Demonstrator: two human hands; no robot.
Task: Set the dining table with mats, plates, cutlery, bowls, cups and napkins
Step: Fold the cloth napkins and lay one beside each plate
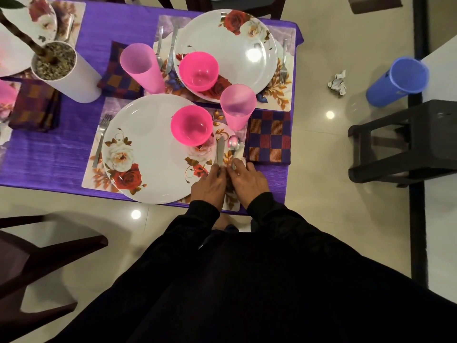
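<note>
Both my hands sat together: left hand [209,183] fingers pinched the knife [220,151] handle, right hand [249,180] fingers pinched the spoon [233,147] handle, squaring them beside the plate [148,149] just left.

silver knife [220,151] and spoon [233,147] side by side on floral mat [231,203]; right of plate [153,154]

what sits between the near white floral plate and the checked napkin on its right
In the head view, a steel knife and a steel spoon lie side by side between the near white floral plate and checked napkin.
</note>
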